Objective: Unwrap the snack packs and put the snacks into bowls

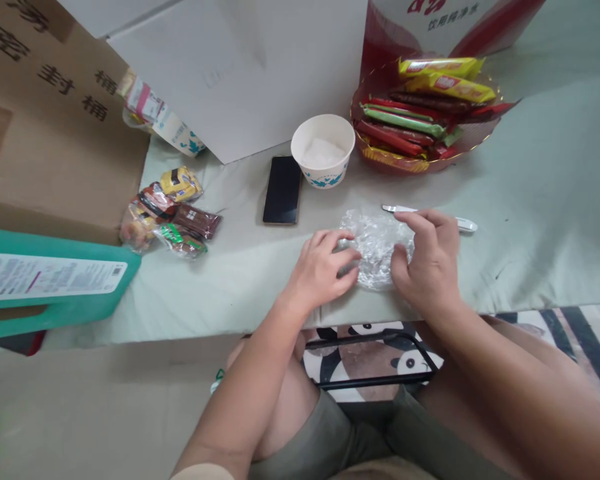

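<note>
Flanking crumpled clear plastic [377,248]: left hand [321,265] loosely curled, touching edge; right hand [433,267] half-spread, thumb at edge.

Left forearm [253,373], right forearm [500,360] angled forward, inward. Left hand [320,268] palm down, fingers [349,256] loosely curled, parted. Right hand [434,267] slightly tilted, thumb [401,264] apart from bent forefinger [420,225].

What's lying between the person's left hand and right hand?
Crumpled clear plastic lies on the pale cloth between the left hand and the right hand, as the head view shows.
</note>
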